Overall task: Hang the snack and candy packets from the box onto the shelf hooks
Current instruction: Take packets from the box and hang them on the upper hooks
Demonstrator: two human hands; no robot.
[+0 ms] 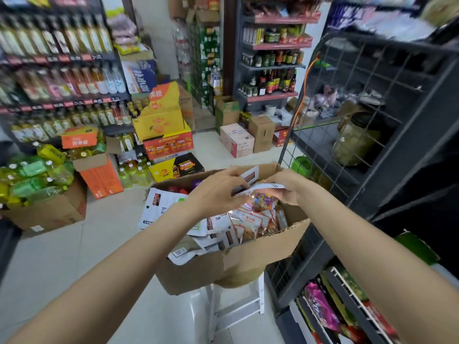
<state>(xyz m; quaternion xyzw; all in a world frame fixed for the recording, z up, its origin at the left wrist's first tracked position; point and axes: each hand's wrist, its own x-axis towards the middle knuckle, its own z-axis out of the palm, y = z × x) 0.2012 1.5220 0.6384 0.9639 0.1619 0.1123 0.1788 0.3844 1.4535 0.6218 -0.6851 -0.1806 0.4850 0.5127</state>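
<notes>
Two hands [216,192], one box [270,247].

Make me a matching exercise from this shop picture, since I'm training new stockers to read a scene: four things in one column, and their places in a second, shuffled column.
Things
1. cardboard box
2. candy packet
3. glass jar
4. pink packet

Places
A. behind the wire grid of the dark rack, on the right
B. on the white stool
C. low on the rack, at bottom right
D. held over the box between the left hand and the right hand

Pairs: 1-B, 2-D, 3-A, 4-C
</notes>
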